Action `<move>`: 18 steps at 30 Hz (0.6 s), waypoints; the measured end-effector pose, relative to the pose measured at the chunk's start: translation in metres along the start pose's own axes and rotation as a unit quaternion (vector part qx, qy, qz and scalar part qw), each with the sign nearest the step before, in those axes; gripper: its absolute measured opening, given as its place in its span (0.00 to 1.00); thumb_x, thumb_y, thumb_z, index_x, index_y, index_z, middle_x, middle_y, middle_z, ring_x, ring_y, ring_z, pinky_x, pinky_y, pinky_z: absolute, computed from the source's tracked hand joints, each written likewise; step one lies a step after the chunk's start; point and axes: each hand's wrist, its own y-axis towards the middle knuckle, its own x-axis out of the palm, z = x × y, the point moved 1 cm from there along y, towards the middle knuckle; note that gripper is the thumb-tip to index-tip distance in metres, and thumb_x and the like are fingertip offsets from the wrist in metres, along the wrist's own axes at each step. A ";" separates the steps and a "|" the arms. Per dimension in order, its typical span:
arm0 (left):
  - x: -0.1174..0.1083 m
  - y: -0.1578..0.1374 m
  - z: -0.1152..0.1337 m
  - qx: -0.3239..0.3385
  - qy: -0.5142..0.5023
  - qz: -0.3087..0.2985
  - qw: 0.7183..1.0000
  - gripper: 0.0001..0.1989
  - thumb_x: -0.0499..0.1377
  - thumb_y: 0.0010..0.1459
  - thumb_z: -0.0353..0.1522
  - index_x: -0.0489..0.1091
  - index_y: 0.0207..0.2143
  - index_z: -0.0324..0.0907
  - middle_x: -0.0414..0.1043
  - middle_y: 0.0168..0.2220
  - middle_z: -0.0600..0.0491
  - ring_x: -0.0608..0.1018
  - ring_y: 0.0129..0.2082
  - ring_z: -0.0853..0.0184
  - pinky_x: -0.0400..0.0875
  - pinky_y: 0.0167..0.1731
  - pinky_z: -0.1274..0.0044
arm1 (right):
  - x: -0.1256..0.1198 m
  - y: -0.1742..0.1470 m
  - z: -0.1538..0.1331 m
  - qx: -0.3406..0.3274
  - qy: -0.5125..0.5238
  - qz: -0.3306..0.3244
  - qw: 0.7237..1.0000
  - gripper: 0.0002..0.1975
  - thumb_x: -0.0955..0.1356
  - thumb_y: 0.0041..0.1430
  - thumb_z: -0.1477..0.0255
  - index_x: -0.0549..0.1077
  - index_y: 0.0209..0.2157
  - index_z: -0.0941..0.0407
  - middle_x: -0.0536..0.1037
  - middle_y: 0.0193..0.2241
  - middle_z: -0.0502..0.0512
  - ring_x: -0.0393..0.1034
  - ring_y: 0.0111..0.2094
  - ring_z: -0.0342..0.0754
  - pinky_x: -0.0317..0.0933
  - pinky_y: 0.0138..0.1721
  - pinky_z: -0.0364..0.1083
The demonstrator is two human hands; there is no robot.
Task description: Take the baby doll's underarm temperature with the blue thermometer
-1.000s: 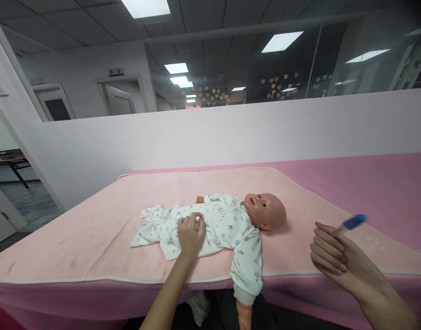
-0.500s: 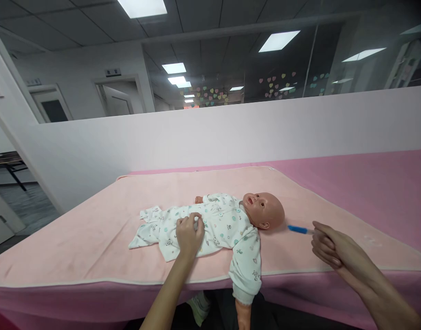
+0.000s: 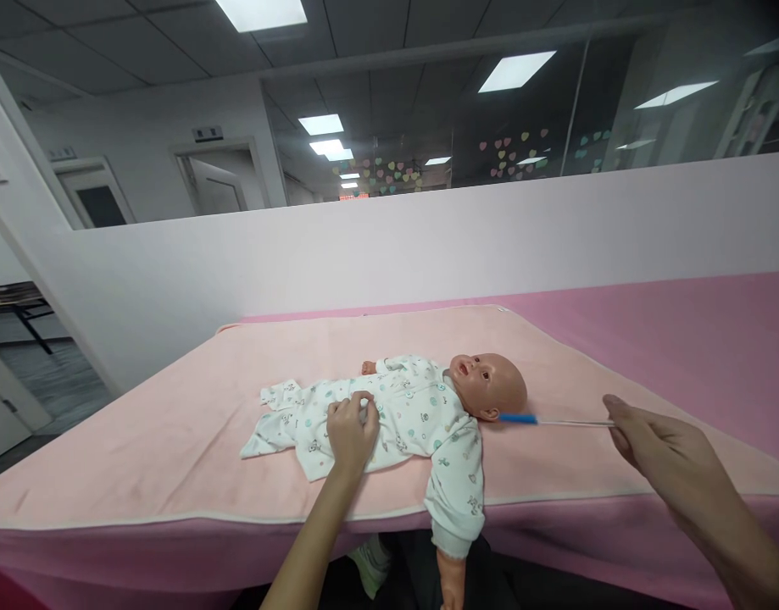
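Note:
A baby doll (image 3: pixel 420 415) in a white patterned suit lies on its back, head to the right, one arm hanging over the near edge. On its belly rests my left hand (image 3: pixel 353 424), fingers curled and closed; whatever is between them I cannot make out. My right hand (image 3: pixel 656 445), to the right of the doll's head, is closed on the end of a thin stick with a blue tip (image 3: pixel 518 418). That tip is by the doll's ear; whether it touches I cannot tell.
A peach blanket (image 3: pixel 191 407) lies under the doll over a pink cloth (image 3: pixel 694 339). Behind stands a white half wall (image 3: pixel 389 254) with glass above. A shoe (image 3: pixel 371 566) shows below the near edge.
My right hand has moved right along the stick, so more of its thin shaft shows. The blue tip has moved left to the doll's ear. My left hand stays put.

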 end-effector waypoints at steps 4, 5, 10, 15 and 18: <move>0.000 0.001 0.001 0.001 0.000 -0.002 1.000 0.08 0.50 0.55 0.32 0.68 0.30 0.43 0.65 0.18 0.57 0.68 0.22 0.69 0.58 0.35 0.75 | -0.002 0.001 0.009 0.030 0.043 -0.024 0.998 0.26 0.64 0.52 0.56 0.48 0.14 0.53 0.46 0.11 0.42 0.39 0.12 0.36 0.41 0.13 0.42; 0.000 0.001 0.001 0.000 0.000 -0.002 1.000 0.07 0.51 0.55 0.32 0.68 0.30 0.43 0.65 0.18 0.57 0.68 0.22 0.69 0.58 0.35 0.75 | -0.001 0.001 0.011 0.040 0.040 -0.031 0.998 0.25 0.64 0.52 0.56 0.48 0.14 0.53 0.46 0.11 0.42 0.40 0.12 0.36 0.41 0.13 0.41; -0.001 0.001 0.001 0.001 -0.001 0.000 1.000 0.07 0.51 0.55 0.32 0.68 0.29 0.43 0.64 0.18 0.58 0.67 0.21 0.70 0.58 0.34 0.75 | 0.006 0.000 0.022 0.043 0.015 0.000 0.999 0.25 0.64 0.52 0.55 0.49 0.14 0.54 0.47 0.11 0.42 0.40 0.12 0.36 0.40 0.13 0.41; 0.000 0.000 0.001 0.000 -0.001 0.000 1.000 0.08 0.51 0.55 0.32 0.69 0.30 0.43 0.65 0.18 0.57 0.68 0.22 0.70 0.58 0.34 0.75 | 0.009 0.002 0.028 0.031 -0.008 0.024 0.999 0.26 0.64 0.51 0.54 0.49 0.14 0.54 0.47 0.12 0.42 0.41 0.13 0.36 0.39 0.13 0.41; 0.000 0.000 0.001 -0.004 -0.002 -0.004 1.000 0.08 0.50 0.55 0.32 0.69 0.30 0.43 0.65 0.18 0.57 0.68 0.21 0.70 0.58 0.34 0.75 | 0.010 0.002 0.028 0.037 -0.006 0.002 0.999 0.26 0.63 0.52 0.53 0.49 0.14 0.54 0.47 0.11 0.42 0.39 0.13 0.35 0.40 0.13 0.41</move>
